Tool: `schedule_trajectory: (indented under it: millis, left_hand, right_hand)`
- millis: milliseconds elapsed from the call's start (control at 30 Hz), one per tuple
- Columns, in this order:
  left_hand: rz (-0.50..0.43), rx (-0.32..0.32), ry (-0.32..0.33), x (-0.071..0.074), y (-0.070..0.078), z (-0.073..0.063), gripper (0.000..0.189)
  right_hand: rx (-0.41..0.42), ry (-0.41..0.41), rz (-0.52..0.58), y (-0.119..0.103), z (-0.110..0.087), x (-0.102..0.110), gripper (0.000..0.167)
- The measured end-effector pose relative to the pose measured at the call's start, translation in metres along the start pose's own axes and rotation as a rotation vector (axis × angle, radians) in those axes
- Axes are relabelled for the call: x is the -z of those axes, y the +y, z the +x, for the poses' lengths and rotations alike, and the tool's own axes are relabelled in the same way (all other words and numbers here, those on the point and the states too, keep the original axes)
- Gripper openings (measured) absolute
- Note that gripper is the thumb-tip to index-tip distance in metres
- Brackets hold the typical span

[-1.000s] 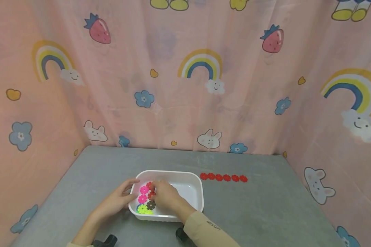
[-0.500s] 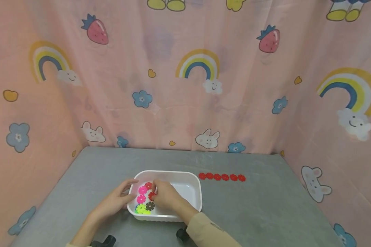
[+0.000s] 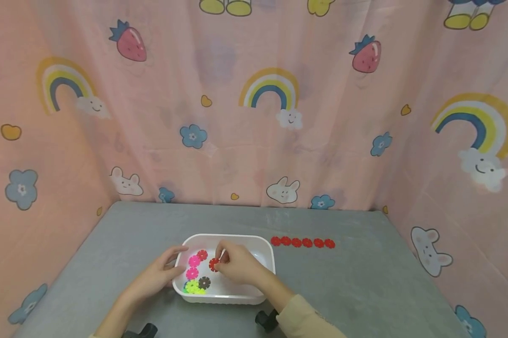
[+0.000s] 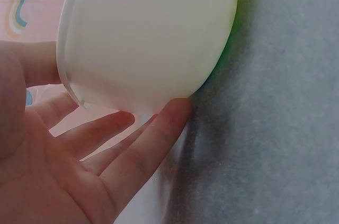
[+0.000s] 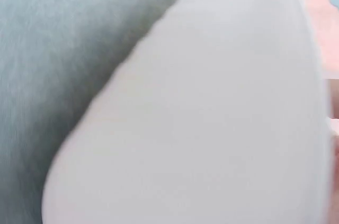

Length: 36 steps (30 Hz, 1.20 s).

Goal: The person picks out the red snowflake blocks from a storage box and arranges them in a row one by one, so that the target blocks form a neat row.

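In the head view my left hand (image 3: 161, 268) holds the left end of a white plastic tray (image 3: 226, 299). The left wrist view shows its thumb reaching over the rim and the fingers against the outer wall. Inside the tray, my right hand (image 3: 239, 264) pinches a red snowflake building disc (image 3: 213, 265) between thumb and fingertips. To its left lie another red disc (image 3: 202, 255), two pink discs (image 3: 192, 273), a dark brown disc (image 3: 204, 282) and overlapping yellow-green discs (image 3: 192, 287). The tray's wall (image 5: 185, 107) hides most of the right hand in the right wrist view.
Behind the tray to the right, a row of several red discs (image 3: 307, 242) lies on the grey tabletop (image 3: 364, 281). A pink patterned curtain (image 3: 161, 117) encloses the back and both sides. Black wrist mounts (image 3: 266, 321) show near the front.
My right hand has moved to the right inside the tray, drawing the red disc away from the others. The left hand stays at the tray's left end.
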<state>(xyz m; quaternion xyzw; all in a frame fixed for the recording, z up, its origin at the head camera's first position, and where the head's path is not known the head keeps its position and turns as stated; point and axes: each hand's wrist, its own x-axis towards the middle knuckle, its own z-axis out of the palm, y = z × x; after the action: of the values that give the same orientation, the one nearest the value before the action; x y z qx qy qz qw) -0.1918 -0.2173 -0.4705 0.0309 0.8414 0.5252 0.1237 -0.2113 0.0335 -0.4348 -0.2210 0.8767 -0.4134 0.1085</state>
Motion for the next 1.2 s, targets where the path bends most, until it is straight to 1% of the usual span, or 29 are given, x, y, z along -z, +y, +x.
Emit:
schedule_trajectory:
  millis: [167,267,400,567,700,900,1067,1200]
  left_hand:
    - [-0.008,0.004,-0.002,0.0,0.001,-0.001,0.056]
    - [-0.014,0.014,0.002,0.0,0.001,-0.001,0.056]
    - [-0.017,0.027,0.01,0.0,0.001,-0.001,0.055]
    - [-0.017,0.029,0.02,0.0,0.0,-0.001,0.055]
    - [0.001,0.03,0.026,0.0,0.0,-0.002,0.056]
    - [-0.008,0.03,0.03,-0.001,0.0,-0.003,0.055]
    - [-0.02,0.025,0.027,-0.001,-0.001,-0.003,0.055]
    - [-0.024,0.028,0.024,-0.001,0.0,-0.003,0.055]
  right_hand:
    - [0.033,0.024,-0.001,0.001,-0.011,0.019,0.016]
    - [0.051,0.044,0.019,0.003,-0.017,0.031,0.016]
    - [0.075,0.076,0.053,0.008,-0.025,0.047,0.014]
    - [0.089,0.125,0.039,0.018,-0.036,0.068,0.014]
    - [0.043,0.186,0.037,0.027,-0.045,0.085,0.015]
    - [-0.056,0.276,0.021,0.044,-0.058,0.107,0.017]
    - [-0.096,0.307,0.009,0.063,-0.066,0.124,0.016]
    - [-0.092,0.311,0.021,0.078,-0.073,0.136,0.015]
